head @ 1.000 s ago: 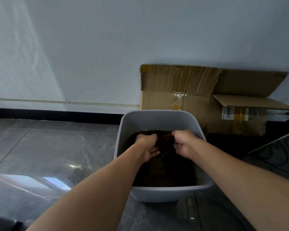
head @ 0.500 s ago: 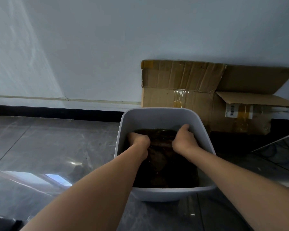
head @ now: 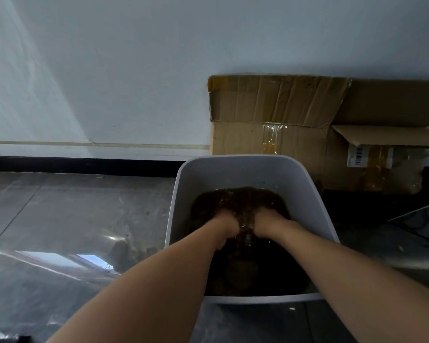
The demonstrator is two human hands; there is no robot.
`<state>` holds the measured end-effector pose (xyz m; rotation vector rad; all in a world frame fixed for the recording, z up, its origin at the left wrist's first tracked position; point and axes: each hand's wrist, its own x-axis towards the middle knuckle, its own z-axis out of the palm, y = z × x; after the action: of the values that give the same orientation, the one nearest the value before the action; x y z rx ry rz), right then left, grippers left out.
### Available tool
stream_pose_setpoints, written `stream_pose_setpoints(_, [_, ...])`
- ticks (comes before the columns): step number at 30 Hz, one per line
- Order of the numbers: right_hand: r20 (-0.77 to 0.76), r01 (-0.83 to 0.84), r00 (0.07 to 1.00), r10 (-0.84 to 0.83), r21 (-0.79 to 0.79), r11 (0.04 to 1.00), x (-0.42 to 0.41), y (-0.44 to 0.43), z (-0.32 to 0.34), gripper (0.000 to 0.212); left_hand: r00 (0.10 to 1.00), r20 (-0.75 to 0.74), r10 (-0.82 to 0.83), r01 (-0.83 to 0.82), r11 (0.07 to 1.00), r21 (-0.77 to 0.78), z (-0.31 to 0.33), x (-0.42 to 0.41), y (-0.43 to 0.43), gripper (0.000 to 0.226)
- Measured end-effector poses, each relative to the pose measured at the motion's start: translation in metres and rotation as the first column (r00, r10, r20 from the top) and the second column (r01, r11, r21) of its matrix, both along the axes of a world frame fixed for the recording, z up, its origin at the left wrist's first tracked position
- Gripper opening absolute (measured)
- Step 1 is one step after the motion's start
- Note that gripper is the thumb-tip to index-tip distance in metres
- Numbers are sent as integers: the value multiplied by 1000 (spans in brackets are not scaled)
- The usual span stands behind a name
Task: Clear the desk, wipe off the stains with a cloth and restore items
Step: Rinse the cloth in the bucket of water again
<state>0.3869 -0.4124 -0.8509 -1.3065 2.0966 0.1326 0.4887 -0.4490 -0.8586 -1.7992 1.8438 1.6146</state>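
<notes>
A wall (head: pixel 134 70) rises behind the grey floor (head: pixel 60 219). A box (head: pixel 295 120) stands against it, just behind the tub (head: pixel 304 184). In the tub's dark water (head: pixel 245 268) lies the brown cloth (head: pixel 238 200). The left hand (head: pixel 224 225) and right hand (head: pixel 270 222) are on the cloth side by side. The water hides the fingers, so their grip cannot be told.

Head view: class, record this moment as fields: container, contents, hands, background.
container: pale tub on the floor
contents: dark water, brown cloth
hands: left hand and right hand close together, both gripping the cloth in the water
background: cardboard box against the wall behind the tub
</notes>
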Motion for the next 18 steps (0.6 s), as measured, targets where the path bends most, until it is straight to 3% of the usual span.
stream_pose_setpoints(3, [181, 234, 962, -206, -147, 961, 4, -2, 2, 29, 970, -165, 180, -111, 927, 358, 15, -3, 3, 33])
stream_pose_setpoints(6, [413, 553, 788, -456, -150, 820, 16, -1, 14, 25, 918, -225, 327, -224, 894, 388, 18, -7, -1, 33])
stream_pose_setpoints(8, [494, 617, 710, -501, -93, 782, 30, 1, 21, 26, 802, -278, 528, -385, 814, 435, 21, -4, -4, 29])
stream_pose_setpoints(11, [474, 572, 764, -438, -186, 799, 41, 0, 30, 26, 664, -394, 636, -451, 760, 468, 26, 1, -5, 31])
stream_pose_setpoints(14, [281, 430, 893, -352, -299, 852, 24, 0, 32, 27, 690, -390, 609, -432, 780, 454, 30, -2, -4, 26])
stream_pose_setpoints(16, [141, 275, 960, -244, -277, 921, 10, 4, 28, 40, 709, -359, 608, -535, 794, 288, 23, -8, -5, 20])
stream_pose_setpoints(18, [43, 104, 994, -97, -213, 971, 2, 7, 21, 44, 794, -293, 532, -553, 833, 13, 12, -9, -6, 23])
